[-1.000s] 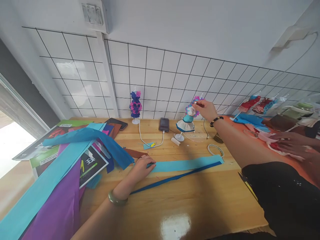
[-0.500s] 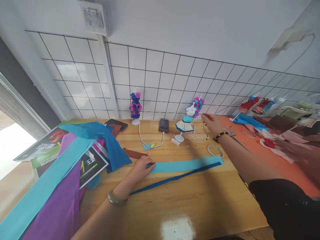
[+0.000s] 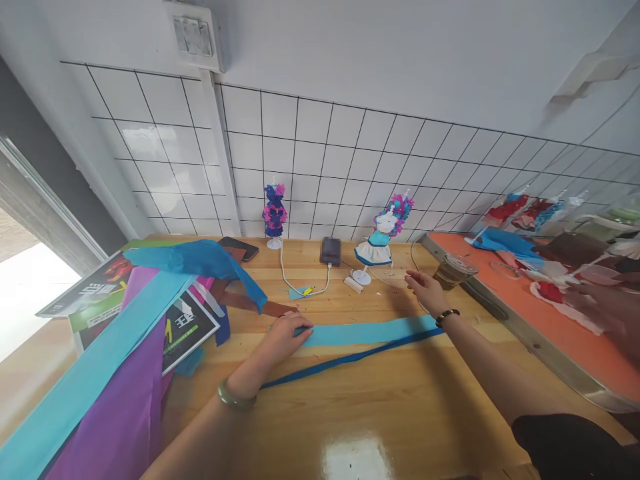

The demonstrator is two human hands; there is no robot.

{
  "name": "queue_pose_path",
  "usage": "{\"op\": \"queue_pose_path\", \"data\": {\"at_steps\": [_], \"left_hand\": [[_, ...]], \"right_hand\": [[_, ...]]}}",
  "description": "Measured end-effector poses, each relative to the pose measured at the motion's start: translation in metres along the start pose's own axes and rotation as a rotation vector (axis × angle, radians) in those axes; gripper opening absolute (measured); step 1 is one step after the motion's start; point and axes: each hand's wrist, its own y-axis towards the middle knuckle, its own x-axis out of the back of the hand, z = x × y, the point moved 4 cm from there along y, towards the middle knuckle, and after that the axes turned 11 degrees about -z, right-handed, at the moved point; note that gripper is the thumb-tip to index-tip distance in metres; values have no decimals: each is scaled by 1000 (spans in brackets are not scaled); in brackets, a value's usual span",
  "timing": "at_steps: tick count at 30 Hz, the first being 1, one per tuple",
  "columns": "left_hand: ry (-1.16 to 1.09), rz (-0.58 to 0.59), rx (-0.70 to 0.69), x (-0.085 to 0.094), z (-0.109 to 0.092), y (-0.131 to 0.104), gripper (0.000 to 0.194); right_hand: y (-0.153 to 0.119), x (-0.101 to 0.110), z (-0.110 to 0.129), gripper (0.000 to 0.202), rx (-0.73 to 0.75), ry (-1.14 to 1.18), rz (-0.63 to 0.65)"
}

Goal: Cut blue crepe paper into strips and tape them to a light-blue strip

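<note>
1. Two strips lie across the wooden desk (image 3: 375,417): a light blue strip (image 3: 363,331) and, slanting in front of it, a dark blue strip (image 3: 340,362). Being thin and flat, they could slide or crease if the hand on them pulled sideways.

2. The left hand (image 3: 281,341) rests on the light blue strip's left end, fingers bent and close together (something dark shows at the tips, but I cannot tell whether it is gripped). Uneven pressure there could let the strip twist.

3. The right hand (image 3: 427,293) is above the desk, its fingers curled; whether anything small sits between them, I cannot tell. The wrist, with its dark bracelet (image 3: 447,317), crosses in front of the light strip's right end, so a low sweep could drag it.

4. Just beside that hand stands a brown cup (image 3: 454,271). An outward knock could tip it, and any liquid (its contents are unclear) might stain the strips.

5. The small dress form (image 3: 376,248), with its white skirt, leans on a round base (image 3: 361,277) near the same hand; a brushing finger could topple it.

6. A white cable (image 3: 283,267) loops behind the strips; snagged, it could tug the dark device (image 3: 331,251).
</note>
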Motion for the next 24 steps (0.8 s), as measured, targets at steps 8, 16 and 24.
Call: {"op": "queue_pose_path", "data": {"at_steps": [8,16,24], "left_hand": [[9,-7,11,0,2,-1,19],[27,-12,2,1,-2,-3,20],[6,-11,1,2,-3,-3,21]], "right_hand": [[7,-16,22,53,29,43,34],[-35,-10,-1,50,51,-30,177],[-89,36,-23,43,274,-311,291]]}}
